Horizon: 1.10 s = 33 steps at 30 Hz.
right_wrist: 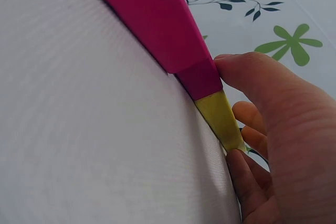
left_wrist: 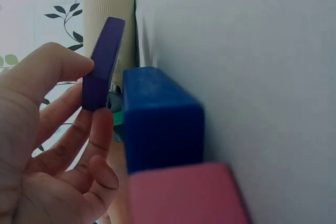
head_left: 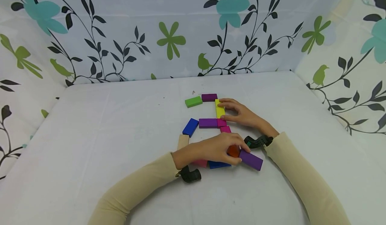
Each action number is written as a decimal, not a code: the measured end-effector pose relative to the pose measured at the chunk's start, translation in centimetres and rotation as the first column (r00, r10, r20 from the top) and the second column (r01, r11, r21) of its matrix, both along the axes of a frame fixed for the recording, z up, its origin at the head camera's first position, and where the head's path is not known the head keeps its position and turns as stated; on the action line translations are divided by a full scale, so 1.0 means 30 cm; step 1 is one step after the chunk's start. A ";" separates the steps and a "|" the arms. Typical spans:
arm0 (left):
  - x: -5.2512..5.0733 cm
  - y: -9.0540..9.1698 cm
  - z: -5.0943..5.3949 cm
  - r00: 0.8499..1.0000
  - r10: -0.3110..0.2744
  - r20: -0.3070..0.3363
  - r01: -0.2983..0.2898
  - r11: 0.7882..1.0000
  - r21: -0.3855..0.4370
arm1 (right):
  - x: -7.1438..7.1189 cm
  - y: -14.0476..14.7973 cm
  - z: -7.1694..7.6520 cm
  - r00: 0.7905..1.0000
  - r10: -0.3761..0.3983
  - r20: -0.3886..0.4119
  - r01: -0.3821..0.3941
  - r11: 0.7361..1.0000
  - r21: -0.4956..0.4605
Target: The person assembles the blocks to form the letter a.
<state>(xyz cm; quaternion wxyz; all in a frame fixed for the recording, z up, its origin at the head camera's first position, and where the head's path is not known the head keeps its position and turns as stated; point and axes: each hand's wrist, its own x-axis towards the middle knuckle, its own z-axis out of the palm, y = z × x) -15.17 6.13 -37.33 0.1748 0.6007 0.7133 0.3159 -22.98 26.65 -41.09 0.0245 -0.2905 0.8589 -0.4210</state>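
Note:
My left hand point(head_left: 218, 148) pinches a purple block point(head_left: 251, 160) between thumb and fingertips. In the left wrist view that purple block point(left_wrist: 105, 64) is tilted, beside a blue block point(left_wrist: 163, 129) and a pink block point(left_wrist: 184, 195). An orange block point(head_left: 233, 151) shows partly under the left fingers. My right hand point(head_left: 241, 113) holds the yellow block point(head_left: 219, 109), fingers at its far end and thumb near its close end. In the right wrist view the thumb touches near where a magenta block point(right_wrist: 199, 80) meets the yellow block point(right_wrist: 219, 116).
The blocks lie in a curving line on a white-covered table point(head_left: 135, 117): green point(head_left: 193, 101), dark purple point(head_left: 209, 97), another purple point(head_left: 208, 123), blue point(head_left: 190, 127) and a beige block point(head_left: 183, 141). Patterned cloth point(head_left: 120, 34) stands behind the table.

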 end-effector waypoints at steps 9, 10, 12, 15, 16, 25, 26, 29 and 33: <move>0.003 0.018 -0.004 1.000 0.029 -0.006 -0.029 0.997 -0.072 | -0.001 0.000 0.002 1.000 -0.002 0.023 0.002 1.000 -0.014; 0.004 0.019 -0.004 1.000 0.030 -0.003 -0.030 0.996 -0.078 | -0.002 0.000 0.003 1.000 -0.001 0.024 0.001 1.000 -0.016; 0.003 0.021 -0.005 1.000 0.031 -0.004 -0.031 0.996 -0.086 | -0.002 0.000 0.003 1.000 0.003 0.022 -0.003 1.000 -0.018; 0.002 0.023 -0.007 0.999 0.034 -0.008 -0.035 0.995 -0.095 | 0.000 -0.001 0.004 1.000 0.006 0.027 -0.005 1.000 -0.024; 0.002 0.024 -0.007 0.999 0.035 -0.011 -0.036 0.995 -0.098 | 0.001 -0.001 0.004 1.000 0.005 0.029 -0.004 1.000 -0.025; 0.004 0.025 -0.004 0.998 0.047 -0.036 -0.052 0.990 -0.135 | 0.001 0.000 0.006 0.999 0.000 0.041 0.001 1.000 -0.020; 0.004 0.025 -0.004 0.998 0.048 -0.041 -0.053 0.989 -0.141 | 0.000 0.000 0.004 0.999 -0.003 0.046 0.004 1.000 -0.019; 0.004 0.025 -0.005 0.997 0.050 -0.053 -0.057 0.987 -0.153 | -0.002 0.002 -0.001 0.999 -0.008 0.051 0.008 1.000 -0.010; 0.003 0.025 -0.007 0.997 0.051 -0.057 -0.059 0.986 -0.156 | -0.004 0.003 -0.003 0.999 -0.007 0.053 0.008 1.000 -0.014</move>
